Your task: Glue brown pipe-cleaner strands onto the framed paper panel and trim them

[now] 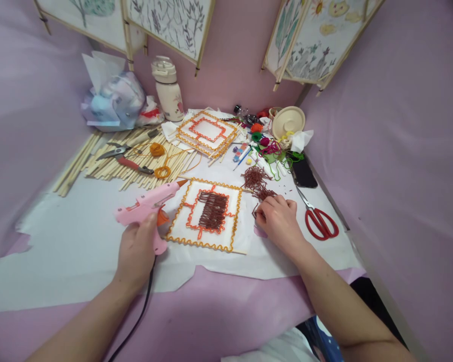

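My left hand (pixel 136 251) grips a pink hot glue gun (pixel 147 203) by its handle, with the orange nozzle pointing to the upper right and a black cord (pixel 143 306) trailing down. Beside the gun lies a square wooden stick frame (pixel 181 216) edged with wavy yellow cord, with orange cord inside and a block of brown cord strands (pixel 212 210) in the middle. My right hand (pixel 279 223) rests to the right of the frame, its fingertips pinching a piece of brown cord at the edge of a loose brown cord heap (pixel 257 182).
Red-handled scissors (pixel 319 221) and a black phone (pixel 304 173) lie at the right. Bamboo sticks (pixel 136 163) and red-handled pliers (pixel 128 161) lie at the left. Further back stand similar corded frames (pixel 207 133), a water bottle (pixel 168 89), and a cream bowl (pixel 289 122).
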Demonstrator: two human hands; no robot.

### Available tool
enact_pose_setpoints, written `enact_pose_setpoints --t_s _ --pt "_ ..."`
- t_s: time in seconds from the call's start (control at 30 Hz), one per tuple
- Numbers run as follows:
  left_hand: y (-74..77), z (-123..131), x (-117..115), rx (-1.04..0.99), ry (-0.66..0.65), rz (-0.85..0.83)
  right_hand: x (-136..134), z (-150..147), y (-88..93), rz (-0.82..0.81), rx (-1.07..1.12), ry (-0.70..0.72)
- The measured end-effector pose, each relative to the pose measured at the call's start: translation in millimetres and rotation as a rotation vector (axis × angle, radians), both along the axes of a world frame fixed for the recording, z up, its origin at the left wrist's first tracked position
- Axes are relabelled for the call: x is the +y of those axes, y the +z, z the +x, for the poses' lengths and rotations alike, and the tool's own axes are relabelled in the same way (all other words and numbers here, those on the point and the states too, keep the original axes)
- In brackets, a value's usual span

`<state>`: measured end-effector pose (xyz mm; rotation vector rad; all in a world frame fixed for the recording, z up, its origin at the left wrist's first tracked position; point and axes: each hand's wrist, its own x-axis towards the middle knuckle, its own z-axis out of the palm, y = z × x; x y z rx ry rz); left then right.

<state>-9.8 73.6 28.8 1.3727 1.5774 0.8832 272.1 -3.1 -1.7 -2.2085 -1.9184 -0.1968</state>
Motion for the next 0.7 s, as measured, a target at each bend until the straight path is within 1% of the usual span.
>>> enact_pose_setpoints --t_s 0.13,0.27,0.4,0.57,0.7 --pt "-1.8 -0.5 0.2 -0.018 -0.020 0.016 -2.8 1.0 6.4 -0.050 0.071 0.012" --pt "-11.4 -3.6 3.6 -0.003 0.004 0.037 -5.7 -1.9 13.7 -0.086 0.095 0.001" --pt "-18.4 -6.0 5.5 -0.003 0.005 0.032 -5.0 -4.4 13.4 -0.071 0.115 -0.030" --pt "-16.5 -4.9 5.6 -0.006 0.000 0.030 -3.4 -6.0 9.9 -0.066 0.126 -0.059" --pt "-14.3 -4.2 5.3 0.000 -0.004 0.024 -4.0 -5.2 11.5 -0.084 0.137 -0.061"
